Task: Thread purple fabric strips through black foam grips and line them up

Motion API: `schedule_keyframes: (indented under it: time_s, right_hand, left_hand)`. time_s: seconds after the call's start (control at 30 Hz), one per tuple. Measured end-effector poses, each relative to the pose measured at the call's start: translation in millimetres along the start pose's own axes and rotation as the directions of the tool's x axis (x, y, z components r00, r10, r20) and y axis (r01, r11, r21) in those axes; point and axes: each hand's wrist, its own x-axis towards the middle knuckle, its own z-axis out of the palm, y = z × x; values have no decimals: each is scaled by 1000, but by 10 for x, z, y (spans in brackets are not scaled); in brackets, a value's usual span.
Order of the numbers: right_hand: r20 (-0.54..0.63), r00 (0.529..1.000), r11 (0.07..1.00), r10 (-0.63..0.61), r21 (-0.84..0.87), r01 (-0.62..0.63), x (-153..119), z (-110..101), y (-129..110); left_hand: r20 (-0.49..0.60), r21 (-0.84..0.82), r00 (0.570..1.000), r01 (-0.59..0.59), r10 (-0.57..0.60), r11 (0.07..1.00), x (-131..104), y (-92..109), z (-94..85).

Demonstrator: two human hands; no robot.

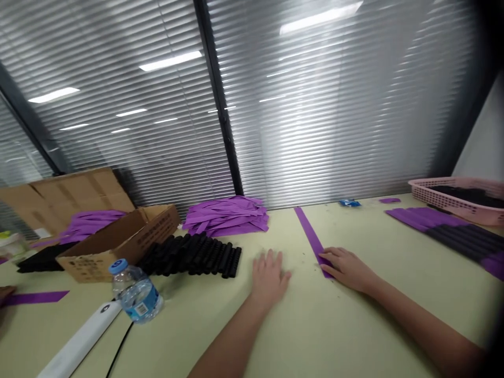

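A long purple strip (309, 231) lies flat on the table, running from near the window down to my right hand (348, 268). The fingertips and thumb of that hand rest on the strip's near end, spread a little apart, and do not appear to close around it. My left hand (269, 278) lies palm down on the table to the left of the strip, fingers spread, with nothing in it. Left of this hand is a row of black ribbed foam tubes (197, 254). Behind the tubes sits a heap of purple strips (226, 216).
A cardboard box (118, 241), a water bottle (136, 291) and a white bar-shaped device (82, 341) with a black cable stand left. Purple-and-black tubes (452, 233) and a pink basket (464, 210) are right. Another person's hand (6, 293) touches a purple strip at far left.
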Motion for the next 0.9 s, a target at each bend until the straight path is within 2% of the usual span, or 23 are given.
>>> schedule_keyframes:
  time_s: [0.07,0.13,0.2,0.23,0.33,0.43,0.5,0.6,0.7,0.9]
  right_hand:
    - [6,1000,1000,15,-1,-15,-1,15,4]
    - [10,1000,1000,25,-1,-25,0,26,7]
    - [15,999,1000,29,2,-29,3,31,11]
    - [18,999,1000,30,6,-30,4,30,12]
    - [21,999,999,29,21,-30,9,16,12]
    - [20,1000,1000,15,27,-15,12,-5,7]
    - [20,1000,1000,1,28,-1,14,-18,-1]
    - [16,1000,1000,-12,22,12,14,-40,-23]
    - [3,1000,1000,-24,20,23,13,-65,-49]
    - [-22,999,998,-44,46,45,13,-91,-71]
  left_hand:
    - [-90,80,981,181,-173,980,67,-168,-8]
    - [-192,153,924,361,-331,920,119,-342,-19]
    - [-224,201,877,468,-424,861,149,-486,-27]
    - [-227,218,872,480,-434,850,157,-535,-28]
    - [-252,255,884,454,-395,854,160,-573,-31]
    - [-278,300,897,422,-344,856,155,-497,-55]
    - [-249,297,914,388,-322,872,156,-433,-87]
    - [-183,237,967,218,-177,947,158,-357,-137]
    - [-197,200,980,75,-35,977,144,-288,-162]
    - [-175,165,982,104,-75,981,80,-181,-130]
